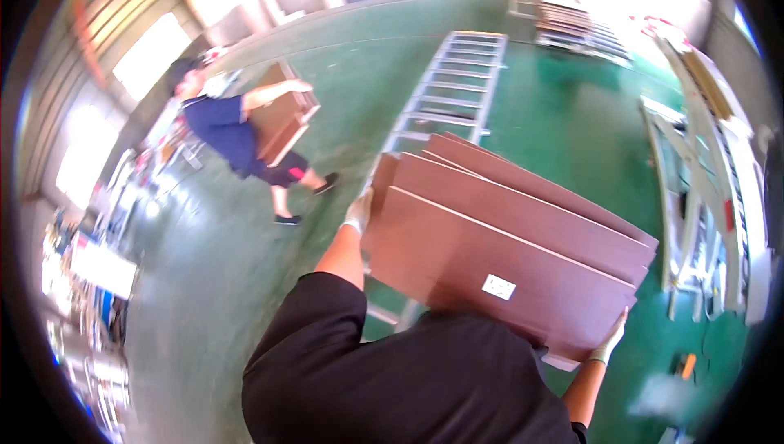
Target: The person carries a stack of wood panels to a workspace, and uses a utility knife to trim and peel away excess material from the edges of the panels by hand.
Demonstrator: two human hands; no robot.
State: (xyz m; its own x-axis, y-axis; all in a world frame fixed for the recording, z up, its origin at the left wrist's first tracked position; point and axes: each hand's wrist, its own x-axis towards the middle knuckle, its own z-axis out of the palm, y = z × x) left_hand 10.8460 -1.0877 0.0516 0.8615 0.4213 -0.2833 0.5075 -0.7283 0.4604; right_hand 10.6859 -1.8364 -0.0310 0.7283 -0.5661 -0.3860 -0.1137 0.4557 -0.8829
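A stack of several brown rectangular boards is held against the front of my body, tilted with its right end lower. Their edges are fanned out unevenly, and a white label sits on the nearest board. My left hand, in a pale glove, grips the stack's left end. At the lower right corner my right hand, also gloved, holds the other end. The boards hide part of the fingers of both hands.
A silver ladder-like metal frame lies on the green floor beyond the boards. To the left, a person walks carrying brown boards. Stacked panels stand far right; long white profiles line the right side.
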